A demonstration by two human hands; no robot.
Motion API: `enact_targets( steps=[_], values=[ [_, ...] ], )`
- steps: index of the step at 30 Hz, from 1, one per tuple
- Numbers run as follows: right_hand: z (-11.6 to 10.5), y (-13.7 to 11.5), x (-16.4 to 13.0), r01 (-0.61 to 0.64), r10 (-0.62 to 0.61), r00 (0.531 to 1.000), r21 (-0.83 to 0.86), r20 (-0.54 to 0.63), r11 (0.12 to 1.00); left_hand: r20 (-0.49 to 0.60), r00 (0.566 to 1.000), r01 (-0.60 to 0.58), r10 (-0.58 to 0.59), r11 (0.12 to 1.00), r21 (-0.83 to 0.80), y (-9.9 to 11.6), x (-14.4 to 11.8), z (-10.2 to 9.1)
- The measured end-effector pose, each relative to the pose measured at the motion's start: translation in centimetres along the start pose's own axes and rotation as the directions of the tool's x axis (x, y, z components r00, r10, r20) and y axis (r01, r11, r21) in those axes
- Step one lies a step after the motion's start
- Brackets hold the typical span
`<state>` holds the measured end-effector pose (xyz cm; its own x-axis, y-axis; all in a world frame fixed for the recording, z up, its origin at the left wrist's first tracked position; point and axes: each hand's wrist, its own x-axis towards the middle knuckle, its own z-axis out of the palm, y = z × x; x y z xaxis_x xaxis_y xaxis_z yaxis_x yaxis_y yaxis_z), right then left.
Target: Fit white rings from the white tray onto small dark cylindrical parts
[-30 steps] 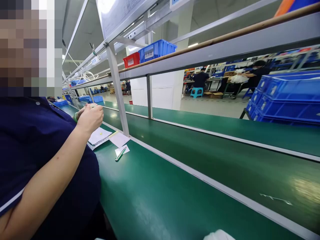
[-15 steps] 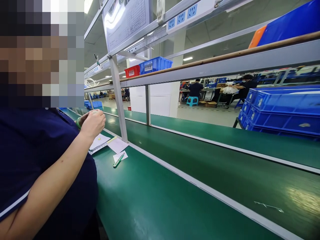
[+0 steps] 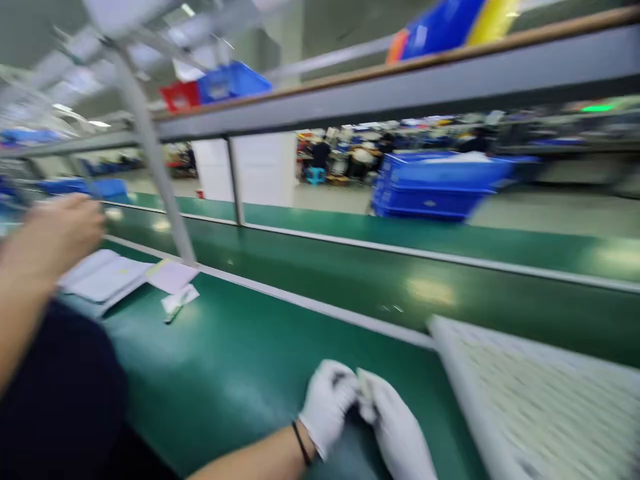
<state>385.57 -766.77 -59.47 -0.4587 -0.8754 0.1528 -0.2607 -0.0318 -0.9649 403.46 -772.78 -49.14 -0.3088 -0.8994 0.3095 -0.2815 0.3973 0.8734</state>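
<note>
Head view now tilts down and to the right compared with a moment ago, bringing the wearer's own hands into sight at six o'clock: the white-gloved left hand (image 3: 327,407) and the white-gloved right hand (image 3: 397,430) meet over the smooth green work surface (image 3: 240,360). Their fingertips press together around something small and dark between them; blur hides what it is. At three o'clock lies a pale perforated tray (image 3: 540,393), just beside the right hand. At nine o'clock a co-worker's bare hand (image 3: 60,230) hovers over a loose stack of white papers (image 3: 107,277), with a green pen (image 3: 175,310) near them.
</note>
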Motion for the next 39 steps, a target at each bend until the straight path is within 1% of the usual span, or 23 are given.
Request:
enact_targets(
  steps=[1, 2, 3, 4, 5, 7, 9, 12, 16, 19, 24, 30, 36, 39],
  values=[
    [0.1, -0.3, -0.6, -0.075, 0.068, 0.995, 0.093, 0.078, 0.993, -0.017, 0.997, 0.075, -0.078, 0.990, -0.116, -0.7, -1.4, 3.2],
    [0.3, -0.6, -1.0, -0.138, 0.118, 0.987, 0.191, 0.112, 0.972, 0.011, 0.990, 0.142, -0.143, 0.967, -0.213, -1.5, -2.5, 5.4],
    [0.6, -0.7, -1.1, -0.187, 0.150, 0.978, 0.281, 0.148, 0.941, 0.052, 0.981, 0.192, -0.185, 0.943, -0.272, -2.4, -3.3, 6.8],
    [0.9, -0.6, -1.1, -0.217, 0.165, 0.971, 0.344, 0.174, 0.914, 0.087, 0.972, 0.236, -0.219, 0.918, -0.320, -3.4, -3.7, 7.6],
    [1.2, -0.5, -1.0, -0.231, 0.175, 0.969, 0.381, 0.175, 0.895, 0.097, 0.965, 0.261, -0.242, 0.890, -0.373, -4.4, -3.8, 8.0],
    [1.6, -0.4, -0.9, -0.240, 0.184, 0.968, 0.438, 0.168, 0.866, 0.108, 0.962, 0.273, -0.251, 0.876, -0.398, -6.0, -3.5, 7.9],
    [1.6, -0.5, -1.0, -0.238, 0.179, 0.969, 0.461, 0.168, 0.855, 0.094, 0.969, 0.249, -0.230, 0.896, -0.367, -6.8, -3.2, 7.5],
    [1.3, -0.9, -1.2, -0.198, 0.149, 0.978, 0.430, 0.145, 0.881, 0.052, 0.986, 0.165, -0.156, 0.947, -0.275, -6.8, -3.5, 7.1],
    [0.9, -1.2, -1.1, -0.125, 0.087, 0.988, 0.344, 0.124, 0.931, 0.001, 1.000, 0.001, 0.000, 0.987, -0.159, -6.6, -3.8, 7.2],
    [0.8, -1.2, -1.1, -0.105, 0.067, 0.989, 0.307, 0.132, 0.946, -0.019, 0.994, -0.111, 0.109, 0.990, -0.084, -6.7, -3.9, 7.2],
    [1.0, -1.0, -1.2, -0.111, 0.070, 0.989, 0.336, 0.132, 0.936, -0.036, 0.969, -0.244, 0.243, 0.969, -0.038, -6.6, -3.9, 7.0],
    [1.1, -0.8, -1.3, -0.127, 0.075, 0.985, 0.371, 0.154, 0.920, -0.046, 0.954, -0.299, 0.297, 0.953, -0.040, -6.3, -3.8, 6.9],
    [1.2, -0.1, -1.4, -0.165, 0.087, 0.978, 0.450, 0.189, 0.878, -0.027, 0.950, -0.312, 0.311, 0.950, -0.032, -6.3, -3.9, 6.8],
    [1.3, -0.2, -1.4, -0.168, 0.092, 0.978, 0.447, 0.187, 0.879, -0.018, 0.945, -0.327, 0.326, 0.945, -0.021, -6.4, -3.9, 6.8]
  ],
)
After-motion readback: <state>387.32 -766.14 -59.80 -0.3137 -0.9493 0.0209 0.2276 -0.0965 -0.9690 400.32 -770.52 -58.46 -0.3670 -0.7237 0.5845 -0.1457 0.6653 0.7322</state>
